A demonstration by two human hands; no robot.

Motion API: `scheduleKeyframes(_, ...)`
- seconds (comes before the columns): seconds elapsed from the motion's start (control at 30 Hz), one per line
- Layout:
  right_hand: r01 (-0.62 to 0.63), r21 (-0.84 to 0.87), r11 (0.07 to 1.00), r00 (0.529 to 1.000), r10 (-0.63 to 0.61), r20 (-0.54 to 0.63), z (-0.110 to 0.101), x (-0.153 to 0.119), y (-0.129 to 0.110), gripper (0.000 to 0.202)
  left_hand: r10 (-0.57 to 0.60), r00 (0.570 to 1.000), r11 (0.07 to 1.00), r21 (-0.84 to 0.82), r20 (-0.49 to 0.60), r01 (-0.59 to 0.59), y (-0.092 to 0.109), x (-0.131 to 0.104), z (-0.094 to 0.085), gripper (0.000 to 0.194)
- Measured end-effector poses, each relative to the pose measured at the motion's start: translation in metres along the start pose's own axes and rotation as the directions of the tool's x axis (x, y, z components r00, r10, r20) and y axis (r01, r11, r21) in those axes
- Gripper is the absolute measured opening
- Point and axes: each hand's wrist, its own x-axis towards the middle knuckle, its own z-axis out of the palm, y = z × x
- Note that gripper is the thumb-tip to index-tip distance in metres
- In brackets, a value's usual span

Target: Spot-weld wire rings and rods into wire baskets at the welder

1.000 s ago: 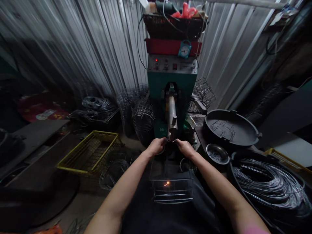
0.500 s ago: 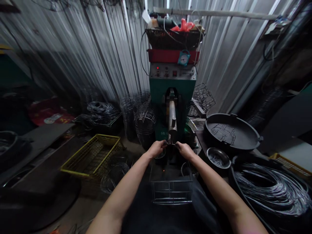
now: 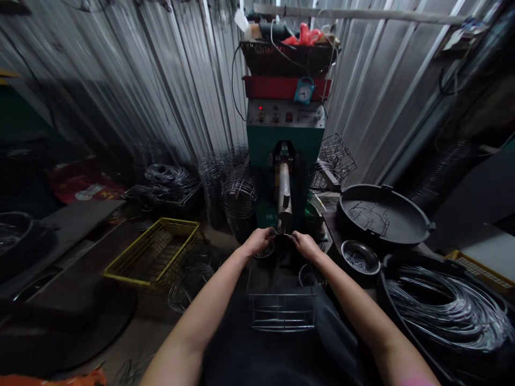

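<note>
At the front end of a green spot-welding machine (image 3: pixel 263 139), my left hand (image 3: pixel 260 240) and my right hand (image 3: pixel 306 245) face each other with fingers pinched. Between them a short thin metal wire (image 3: pixel 283 234) spans the gap, held at both ends. It lies just under the tip of the machine's round metal arm (image 3: pixel 284 185); whether it touches the electrode is too dark to tell. A wire rack (image 3: pixel 282 328) rests over my lap, below my forearms. Under my left hand stands a small bowl (image 3: pixel 265 251), partly hidden.
On the right are a black round pan (image 3: pixel 402 214) with wire parts, a metal bowl (image 3: pixel 368 264) of small pieces, and a tub of coiled wire (image 3: pixel 454 305). A yellow crate (image 3: pixel 132 279) stands left, near stacked wire baskets (image 3: pixel 239 195).
Both hands keep their pinch on the wire at the machine's tip, almost unmoved. The view has shifted slightly, and an orange thing now shows at the lower left.
</note>
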Motion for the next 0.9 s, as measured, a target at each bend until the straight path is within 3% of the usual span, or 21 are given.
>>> scheduleKeyframes(0.2,0.005,0.214,0.977,1.000,-0.008,0.012,0.002,0.002,0.009,0.027,-0.017,0.999,1.000,0.000,0.029,0.017,-0.001,0.000,-0.001,0.019)
scheduleKeyframes(0.4,-0.066,0.580,0.812,0.998,0.045,0.052,0.007,-0.018,0.024,0.041,-0.032,0.999,0.999,-0.006,0.023,0.032,0.006,-0.001,-0.004,0.019)
scheduleKeyframes(0.7,-0.099,0.500,0.860,0.990,0.134,-0.034,0.012,-0.024,0.019,0.037,-0.065,0.998,0.997,-0.030,-0.001,0.065,0.009,-0.003,-0.007,0.023)
scheduleKeyframes(0.8,-0.092,0.490,0.867,0.991,0.129,-0.042,0.013,-0.024,0.019,0.036,-0.178,0.983,0.971,-0.167,-0.044,0.169,0.007,-0.021,-0.019,0.033)
scheduleKeyframes(0.9,-0.100,0.502,0.859,0.988,0.146,-0.053,0.016,-0.024,0.019,0.036,-0.406,0.908,0.804,-0.512,-0.099,0.303,0.000,-0.067,-0.021,0.049)
